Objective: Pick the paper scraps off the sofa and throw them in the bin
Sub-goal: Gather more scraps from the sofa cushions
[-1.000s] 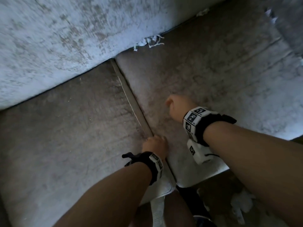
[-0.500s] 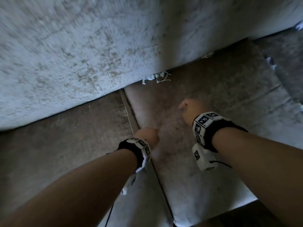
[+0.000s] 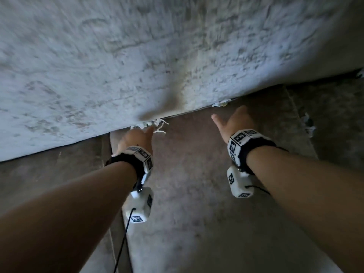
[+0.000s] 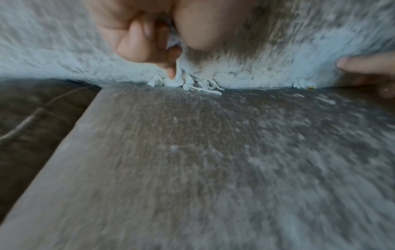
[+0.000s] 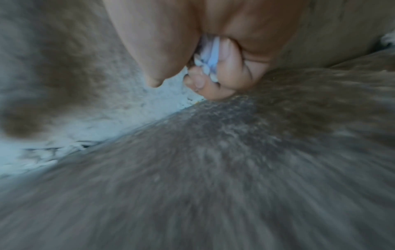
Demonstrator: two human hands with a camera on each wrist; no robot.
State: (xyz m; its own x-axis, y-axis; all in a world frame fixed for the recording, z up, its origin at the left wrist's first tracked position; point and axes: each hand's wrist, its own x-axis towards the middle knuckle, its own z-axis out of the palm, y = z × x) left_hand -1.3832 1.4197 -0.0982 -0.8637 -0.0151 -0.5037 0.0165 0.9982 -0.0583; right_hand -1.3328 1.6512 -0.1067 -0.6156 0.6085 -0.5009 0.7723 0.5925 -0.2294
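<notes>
A pile of white paper shreds (image 3: 149, 125) (image 4: 192, 85) lies in the crease between the grey seat cushion (image 3: 197, 194) and the backrest (image 3: 137, 66). My left hand (image 3: 146, 133) (image 4: 171, 55) is at this pile; its curled fingers hold a few white scraps and one fingertip touches the shreds. A smaller scrap (image 3: 221, 103) (image 4: 301, 84) sits farther right in the same crease. My right hand (image 3: 232, 119) (image 5: 181, 72) is just below it, thumb stretched out, with white paper scraps (image 5: 207, 55) gripped in its curled fingers. No bin is in view.
More shreds (image 3: 307, 123) lie along the seam to the cushion on the right, and one bit (image 3: 360, 72) shows at the far right edge. A second, darker seat cushion (image 3: 49, 184) lies to the left. Each wrist carries a white camera box with a cable.
Both hands have moved forward from the middle of the seat to the crease under the backrest. The left hand now reaches the shred pile and the right thumb has spread out.
</notes>
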